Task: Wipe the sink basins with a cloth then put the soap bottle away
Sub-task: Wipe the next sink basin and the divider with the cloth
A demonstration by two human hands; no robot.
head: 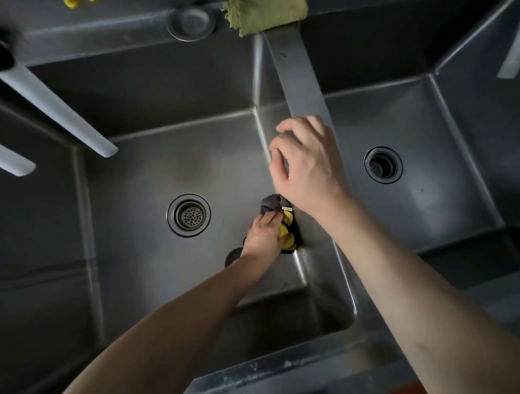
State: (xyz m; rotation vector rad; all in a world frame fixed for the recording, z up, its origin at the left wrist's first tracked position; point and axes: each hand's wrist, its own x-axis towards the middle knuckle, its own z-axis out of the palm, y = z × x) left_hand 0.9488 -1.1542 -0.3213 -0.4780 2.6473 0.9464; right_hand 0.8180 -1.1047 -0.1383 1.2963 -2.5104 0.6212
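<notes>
I look down into a steel double sink. Deep in the left basin [146, 174], my left hand [263, 234] presses a bunched grey and yellow cloth [285, 225] against the basin's right wall, beside the drain [188, 215]. Above it, my right hand [305, 164] rests on the divider [301, 81] between the basins, fingers curled and apart, holding nothing. The right basin [439, 180] lies to the right with its own drain [383, 165]. No soap bottle is in view.
A green cloth [264, 15] hangs over the far end of the divider. A round steel plug or lid [191, 22] sits on the back ledge. Two pale bars [59, 109] reach over the left basin from the left. Something yellow [71, 2] shows at the top edge.
</notes>
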